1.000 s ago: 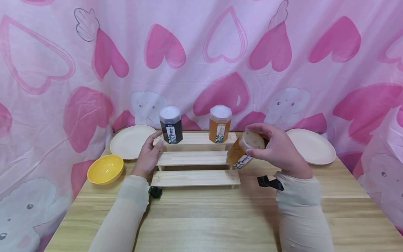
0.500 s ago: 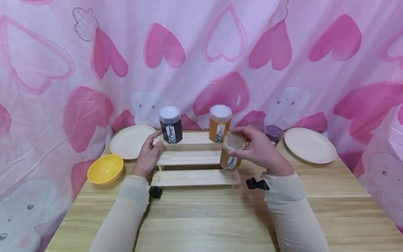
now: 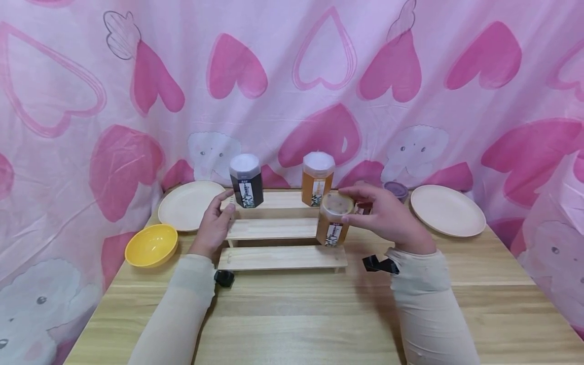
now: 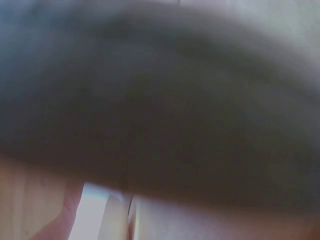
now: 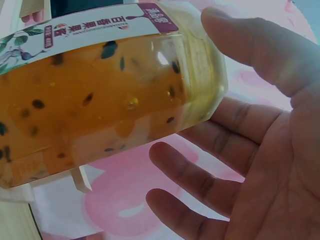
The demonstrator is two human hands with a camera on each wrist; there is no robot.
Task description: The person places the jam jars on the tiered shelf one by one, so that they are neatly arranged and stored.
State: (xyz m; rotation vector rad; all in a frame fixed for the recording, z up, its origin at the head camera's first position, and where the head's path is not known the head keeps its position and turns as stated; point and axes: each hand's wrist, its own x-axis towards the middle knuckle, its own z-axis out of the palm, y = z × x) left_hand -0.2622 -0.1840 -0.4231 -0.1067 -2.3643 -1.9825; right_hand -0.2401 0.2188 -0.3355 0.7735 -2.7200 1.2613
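We sit at a light wooden desk (image 3: 292,324) with long pale boards. Behind it and at both sides hangs a pink cloth (image 3: 292,76) with big hearts and little white elephants on it.

In the middle of our desk stands a small wooden step shelf (image 3: 282,242) with three steps. On the top step we see a dark jar (image 3: 246,180) and an orange jar (image 3: 317,178), both upright with white lids.

Our right hand (image 3: 385,218) holds a jar of orange jam with dark seeds (image 3: 333,219) by its lid end, thumb on one side and fingers on the other. The jar stands upright at the right end of the middle step; we cannot tell if it touches the wood. Our left hand (image 3: 214,225) rests on the left end of the shelf with loose fingers and holds nothing. The left wrist view is just a dark blur.

A cream plate (image 3: 189,204) lies at the back left, and a yellow bowl (image 3: 151,244) sits near it, close to the desk edge. Another cream plate (image 3: 447,210) lies at the back right. A small purple lid (image 3: 396,189) peeks out behind our right hand
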